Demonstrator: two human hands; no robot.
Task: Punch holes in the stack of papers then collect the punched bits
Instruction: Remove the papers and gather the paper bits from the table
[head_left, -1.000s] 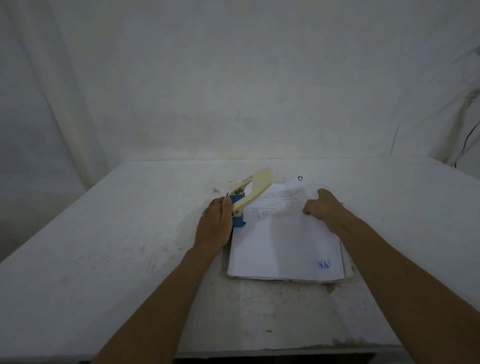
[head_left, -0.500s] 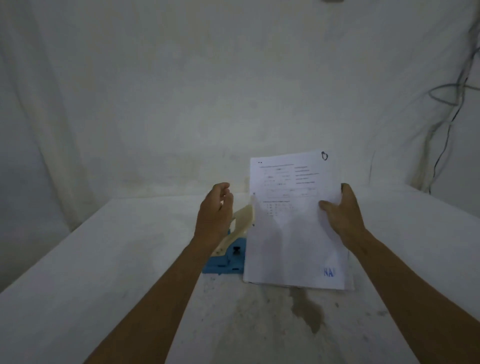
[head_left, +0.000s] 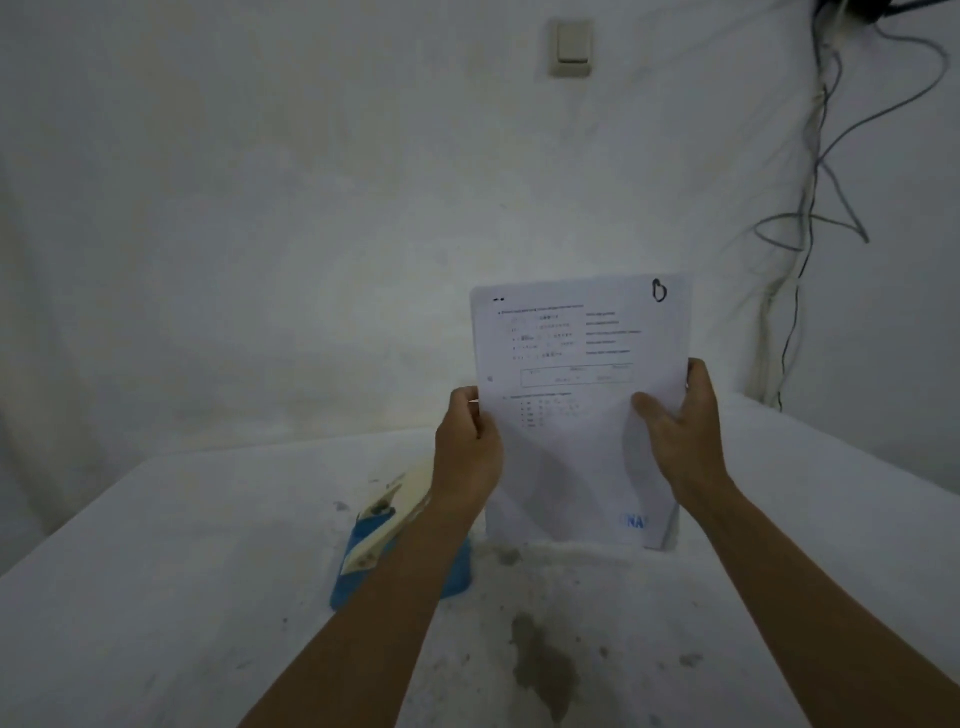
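Observation:
I hold the stack of papers (head_left: 576, 415) upright, its lower edge resting on the white table (head_left: 182, 571). The top sheet carries printed text, a black mark at its top right corner and blue letters at the bottom right. My left hand (head_left: 467, 447) grips the stack's left edge. My right hand (head_left: 680, 426) grips the right edge, thumb across the front. A small hole shows near the left margin. The hole punch (head_left: 379, 535), blue base with cream lever, sits on the table left of the stack, partly hidden by my left forearm.
A dark stain (head_left: 545, 665) marks the table in front of the stack. A light switch (head_left: 571, 47) is on the back wall. Cables (head_left: 810, 208) hang down the wall at the right.
The stack was lifted off the table from lying flat to standing upright. My left hand left the punch lever and took hold of the stack's left edge.

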